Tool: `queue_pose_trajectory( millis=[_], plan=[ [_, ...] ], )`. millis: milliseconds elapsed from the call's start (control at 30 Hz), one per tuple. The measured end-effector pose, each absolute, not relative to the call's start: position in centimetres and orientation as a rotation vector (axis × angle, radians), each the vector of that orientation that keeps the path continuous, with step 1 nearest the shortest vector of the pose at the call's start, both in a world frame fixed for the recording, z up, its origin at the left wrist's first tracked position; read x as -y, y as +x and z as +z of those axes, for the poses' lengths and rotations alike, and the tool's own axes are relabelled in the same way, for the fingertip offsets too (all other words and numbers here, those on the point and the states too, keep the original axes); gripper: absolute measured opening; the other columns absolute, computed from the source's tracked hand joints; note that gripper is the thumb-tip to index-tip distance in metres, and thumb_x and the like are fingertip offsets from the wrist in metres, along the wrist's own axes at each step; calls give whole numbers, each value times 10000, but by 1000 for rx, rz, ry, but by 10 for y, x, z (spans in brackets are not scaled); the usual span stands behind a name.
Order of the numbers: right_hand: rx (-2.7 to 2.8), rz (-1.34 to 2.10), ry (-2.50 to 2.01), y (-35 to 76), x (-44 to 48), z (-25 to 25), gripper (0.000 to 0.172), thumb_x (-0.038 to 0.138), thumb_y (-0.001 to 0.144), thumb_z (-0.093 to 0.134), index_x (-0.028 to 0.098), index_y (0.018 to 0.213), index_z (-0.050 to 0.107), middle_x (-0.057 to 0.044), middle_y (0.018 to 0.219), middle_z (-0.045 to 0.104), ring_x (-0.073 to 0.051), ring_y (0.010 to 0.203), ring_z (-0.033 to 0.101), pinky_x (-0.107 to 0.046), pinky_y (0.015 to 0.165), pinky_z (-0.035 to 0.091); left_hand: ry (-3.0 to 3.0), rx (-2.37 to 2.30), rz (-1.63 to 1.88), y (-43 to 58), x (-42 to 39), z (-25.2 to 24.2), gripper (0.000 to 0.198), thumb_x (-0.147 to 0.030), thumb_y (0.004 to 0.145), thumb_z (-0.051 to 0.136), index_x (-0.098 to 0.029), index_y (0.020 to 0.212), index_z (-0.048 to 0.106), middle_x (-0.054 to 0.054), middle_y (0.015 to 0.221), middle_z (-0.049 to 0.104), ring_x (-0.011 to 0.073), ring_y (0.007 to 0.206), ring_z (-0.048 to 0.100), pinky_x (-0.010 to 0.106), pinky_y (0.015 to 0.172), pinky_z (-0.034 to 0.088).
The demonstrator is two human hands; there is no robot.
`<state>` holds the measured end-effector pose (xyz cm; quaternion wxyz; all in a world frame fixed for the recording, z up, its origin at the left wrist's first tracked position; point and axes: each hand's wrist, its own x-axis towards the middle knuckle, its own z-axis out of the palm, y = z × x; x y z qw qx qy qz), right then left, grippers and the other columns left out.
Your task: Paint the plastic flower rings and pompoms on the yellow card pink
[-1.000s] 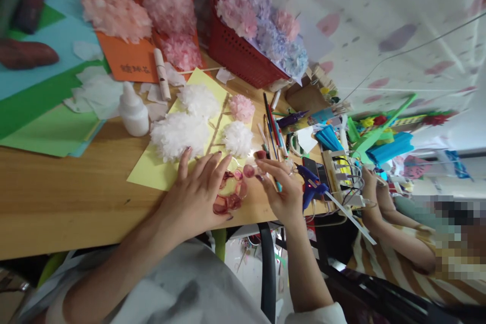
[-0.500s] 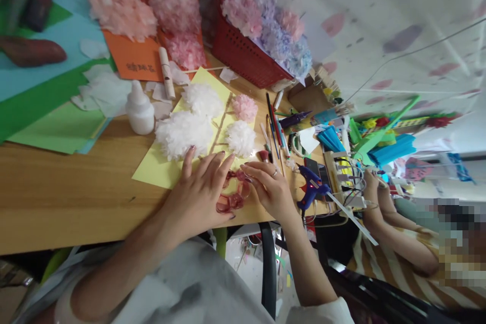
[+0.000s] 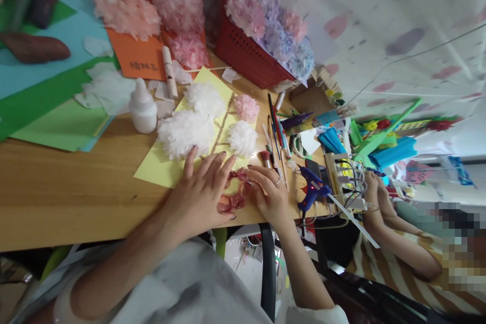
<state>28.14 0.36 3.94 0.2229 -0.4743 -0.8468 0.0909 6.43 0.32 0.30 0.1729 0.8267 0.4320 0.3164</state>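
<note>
My left hand (image 3: 203, 190) lies with its fingers spread over the lower part of a yellow sheet (image 3: 152, 168) and the table edge. Between my two hands sits a dark pink, see-through looped piece (image 3: 232, 202), partly hidden by my fingers; its exact kind I cannot tell. My right hand (image 3: 270, 195), with a ring on one finger, pinches the upper right of that piece. White ruffled paper flowers (image 3: 186, 134), a smaller white one (image 3: 242, 138) and a pink one (image 3: 246, 107) lie on the sheet beside a drawn brown stem (image 3: 222, 124).
A white glue bottle (image 3: 143, 109) stands to the left. On the right are pens (image 3: 274, 126), a makeup-style brush (image 3: 265, 158), a blue glue gun (image 3: 313, 190) and a power strip (image 3: 339, 177). A red basket (image 3: 246, 45) holds flowers. Another person's arms (image 3: 391, 233) are at far right.
My right hand has shifted slightly right and down, and its fingers are bent more at the pink piece. My left hand stays in place. The view has moved slightly.
</note>
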Motion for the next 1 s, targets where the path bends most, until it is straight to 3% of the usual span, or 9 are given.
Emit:
queue_pose_trajectory(
  millis=[267, 567, 800, 1000],
  plan=[
    [2205, 106, -1250, 285, -8, 56, 393, 65, 927, 554, 297, 1235, 630, -62, 1115, 726, -238, 1050, 680, -413, 868, 548, 2336, -1234, 906, 65, -3, 3, 1008, -476, 697, 798, -74, 1482, 310, 247, 1443, 543, 397, 1350, 487, 632, 1220, 74],
    [2373, 38, -1317, 276, -6, 45, 364, 24, 923, 507, 272, 1144, 655, -31, 1119, 758, -210, 984, 671, -424, 901, 428, 2343, -1235, 929, 64, -2, 2, 998, -468, 696, 798, -59, 1473, 321, 258, 1436, 547, 400, 1334, 503, 636, 1217, 98],
    [2231, -77, -1304, 284, -8, 58, 255, 112, 934, 578, 274, 1113, 662, -30, 1093, 769, -221, 947, 669, -430, 897, 392, 2344, -1231, 919, 64, -3, 2, 986, -481, 707, 787, -63, 1474, 329, 249, 1437, 552, 391, 1338, 498, 635, 1220, 81],
    [2399, -90, -1336, 279, -8, 67, 311, 81, 929, 565, 297, 1118, 684, -7, 1109, 767, -225, 976, 643, -429, 920, 372, 2348, -1238, 934, 65, -2, 2, 973, -491, 708, 780, -55, 1460, 344, 257, 1424, 558, 395, 1333, 503, 639, 1215, 98]
  ],
)
